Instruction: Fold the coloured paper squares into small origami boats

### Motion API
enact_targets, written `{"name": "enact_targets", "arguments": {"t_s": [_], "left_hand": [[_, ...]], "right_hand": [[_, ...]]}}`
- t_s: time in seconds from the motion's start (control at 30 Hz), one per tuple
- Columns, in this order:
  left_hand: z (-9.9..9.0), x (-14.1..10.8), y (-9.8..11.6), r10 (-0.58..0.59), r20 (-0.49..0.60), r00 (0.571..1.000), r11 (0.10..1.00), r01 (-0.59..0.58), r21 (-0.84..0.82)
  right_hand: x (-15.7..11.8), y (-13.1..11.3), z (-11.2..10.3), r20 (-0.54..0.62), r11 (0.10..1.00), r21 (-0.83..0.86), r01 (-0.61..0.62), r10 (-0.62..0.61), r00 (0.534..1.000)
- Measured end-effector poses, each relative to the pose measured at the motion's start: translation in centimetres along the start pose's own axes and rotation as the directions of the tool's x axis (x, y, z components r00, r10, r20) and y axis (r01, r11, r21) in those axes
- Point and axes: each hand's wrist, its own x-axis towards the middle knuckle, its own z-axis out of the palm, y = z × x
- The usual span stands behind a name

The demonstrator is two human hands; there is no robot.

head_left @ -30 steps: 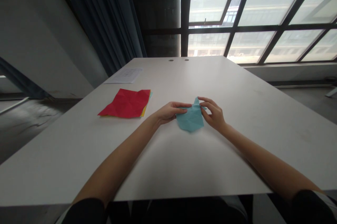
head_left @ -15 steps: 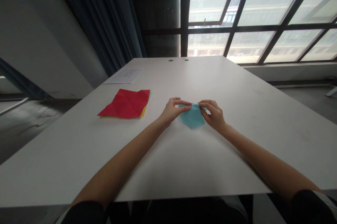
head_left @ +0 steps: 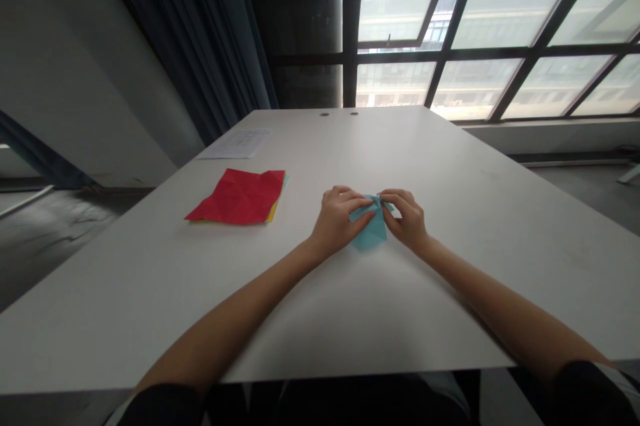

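A small sheet of light-blue paper (head_left: 371,237), partly folded, is held between my two hands just over the table. My left hand (head_left: 341,216) covers its left side, with fingers on top and the thumb lower down, closed on the paper. At the upper right corner my right hand (head_left: 406,214) pinches the paper between thumb and fingertips. The fingers hide the folds along the top edge. To the left lies a creased red sheet of paper (head_left: 240,198), with yellow and pale-blue sheets peeking out beneath it.
The white table (head_left: 320,319) stretches away toward the window (head_left: 400,83). A printed white sheet (head_left: 235,144) lies near its far left edge. Two small round discs (head_left: 325,115) show at the far end. A dark blue curtain (head_left: 195,33) hangs behind on the left.
My left hand has moved right, further over the light-blue paper and closer to my right hand. The paper has turned slightly. My right hand has hardly moved.
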Motion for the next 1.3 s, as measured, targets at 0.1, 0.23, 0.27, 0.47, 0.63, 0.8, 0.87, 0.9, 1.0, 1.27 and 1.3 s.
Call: {"name": "enact_targets", "arguments": {"t_s": [0.1, 0.23, 0.27, 0.47, 0.63, 0.8, 0.87, 0.9, 1.0, 1.27, 1.3], "left_hand": [[0.0, 0.1, 0.0, -0.047, 0.042, 0.998, 0.993, 0.051, -0.111], [-0.1, 0.2, -0.1, -0.065, 0.086, 0.994, 0.99, 0.076, -0.123], [-0.1, 0.3, -0.1, -0.051, 0.086, 0.995, 0.994, 0.06, -0.096], [-0.5, 0.3, -0.4, 0.028, 0.141, 0.99, 1.0, -0.028, 0.003], [-0.5, 0.0, -0.6, 0.112, 0.185, 0.976, 0.99, -0.125, 0.062], [-0.4, -0.1, -0.9, 0.149, 0.198, 0.969, 0.982, -0.168, 0.085], [-0.5, -0.1, -1.0, 0.183, 0.177, 0.967, 0.976, -0.201, 0.087], [-0.5, -0.1, -1.1, 0.203, 0.153, 0.967, 0.971, -0.218, 0.094], [-0.6, 0.1, -1.2, 0.225, 0.09, 0.97, 0.969, -0.232, 0.078], [-0.4, 0.8, -2.0, -0.146, 0.24, 0.96, 0.884, 0.236, -0.404], [-0.3, 0.9, -2.1, -0.192, 0.276, 0.942, 0.827, 0.307, -0.471]], "right_hand": [[0.0, 0.1, 0.0, -0.007, 1.0, 0.01, -0.006, 0.006, 1.0], [0.0, 0.1, 0.0, -0.011, 1.0, 0.006, -0.002, 0.003, 1.0], [0.0, 0.1, -0.1, -0.013, 1.0, 0.009, 0.001, -0.001, 1.0], [0.1, -0.1, -0.2, -0.014, 0.999, 0.036, -0.026, 0.027, 1.0], [0.2, -0.3, -0.1, -0.056, 0.996, 0.072, -0.058, 0.062, 0.997], [0.1, -0.3, -0.2, -0.051, 0.993, 0.082, -0.089, 0.094, 0.994], [0.2, -0.3, -0.2, -0.031, 0.992, 0.087, -0.094, 0.097, 0.995], [0.2, -0.3, -0.2, -0.016, 0.991, 0.093, -0.093, 0.095, 0.995], [0.2, -0.4, -0.3, 0.025, 0.986, 0.132, -0.098, 0.095, 0.995], [0.3, -0.2, 0.3, 0.188, 0.844, 0.354, -0.402, 0.357, 0.915], [0.3, -0.1, 0.3, 0.215, 0.816, 0.375, -0.441, 0.386, 0.897]]}}
